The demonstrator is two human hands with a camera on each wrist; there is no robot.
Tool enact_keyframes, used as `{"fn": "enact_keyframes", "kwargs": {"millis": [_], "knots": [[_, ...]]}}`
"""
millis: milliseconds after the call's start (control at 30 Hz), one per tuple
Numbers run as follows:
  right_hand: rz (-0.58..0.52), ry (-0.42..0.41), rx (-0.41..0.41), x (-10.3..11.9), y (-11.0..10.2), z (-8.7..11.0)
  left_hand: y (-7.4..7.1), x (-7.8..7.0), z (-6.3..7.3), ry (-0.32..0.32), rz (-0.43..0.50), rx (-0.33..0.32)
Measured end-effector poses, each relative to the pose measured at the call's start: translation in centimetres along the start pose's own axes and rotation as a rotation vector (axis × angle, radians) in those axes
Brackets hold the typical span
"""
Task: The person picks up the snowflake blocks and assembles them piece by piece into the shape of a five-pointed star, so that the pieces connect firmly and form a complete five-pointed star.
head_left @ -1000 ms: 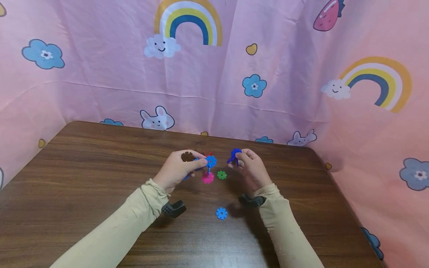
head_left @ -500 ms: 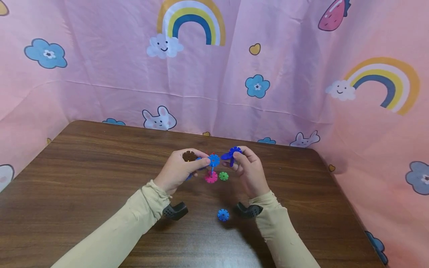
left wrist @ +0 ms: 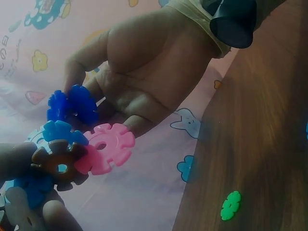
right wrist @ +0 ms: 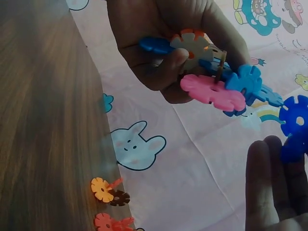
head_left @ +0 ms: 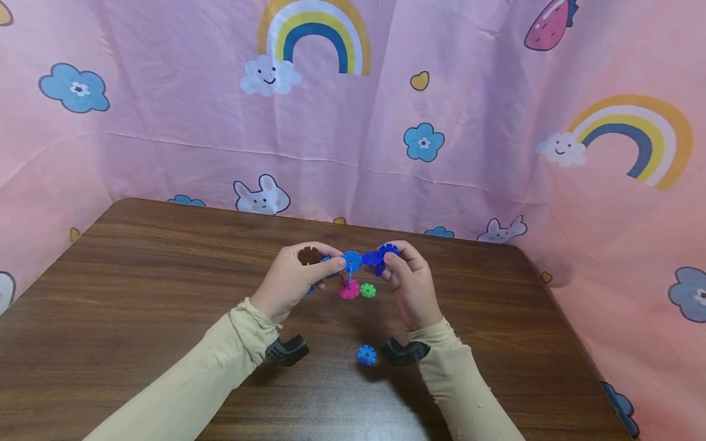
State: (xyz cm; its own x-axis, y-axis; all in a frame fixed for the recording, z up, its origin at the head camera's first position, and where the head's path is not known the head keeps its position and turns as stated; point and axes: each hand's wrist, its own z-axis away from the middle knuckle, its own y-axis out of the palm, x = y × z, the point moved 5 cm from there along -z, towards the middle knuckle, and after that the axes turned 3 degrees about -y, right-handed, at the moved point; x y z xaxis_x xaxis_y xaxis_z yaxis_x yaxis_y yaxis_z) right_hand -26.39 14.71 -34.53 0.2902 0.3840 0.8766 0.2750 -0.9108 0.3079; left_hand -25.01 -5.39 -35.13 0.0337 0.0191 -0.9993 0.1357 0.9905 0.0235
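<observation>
In the head view my left hand (head_left: 292,269) grips a joined cluster of notched plastic discs. Brown (head_left: 310,255), light blue (head_left: 352,261) and pink (head_left: 349,290) discs show in it. My right hand (head_left: 413,282) pinches a smaller group of dark blue discs (head_left: 388,251) between thumb and fingers. The two groups meet edge to edge between the hands; whether their notches interlock I cannot tell. In the right wrist view, a light blue disc (right wrist: 272,96) reaches the dark blue disc (right wrist: 294,115). Fingers hide part of the left cluster.
On the brown wooden table (head_left: 165,294) lie a green disc (head_left: 368,290) and, nearer me, a blue disc (head_left: 366,355). Orange (right wrist: 101,189), brown (right wrist: 120,198) and red (right wrist: 107,222) discs sit farther back. A pink patterned curtain (head_left: 331,122) stands behind the table.
My right hand has moved left, bringing the dark blue discs up to the light blue disc. The dark blue group has also turned. My left hand has barely moved.
</observation>
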Motion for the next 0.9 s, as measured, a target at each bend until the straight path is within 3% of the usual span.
{"fn": "enact_keyframes", "kwargs": {"millis": [467,900], "knots": [[0.018,0.065,0.027,-0.03,0.11,0.02,-0.36,-0.41,-0.07,-0.022,0.059,-0.003],[-0.043,0.03,0.046,0.27,0.0,-0.11,-0.53,-0.78,-0.02,-0.001,0.017,-0.001]]}}
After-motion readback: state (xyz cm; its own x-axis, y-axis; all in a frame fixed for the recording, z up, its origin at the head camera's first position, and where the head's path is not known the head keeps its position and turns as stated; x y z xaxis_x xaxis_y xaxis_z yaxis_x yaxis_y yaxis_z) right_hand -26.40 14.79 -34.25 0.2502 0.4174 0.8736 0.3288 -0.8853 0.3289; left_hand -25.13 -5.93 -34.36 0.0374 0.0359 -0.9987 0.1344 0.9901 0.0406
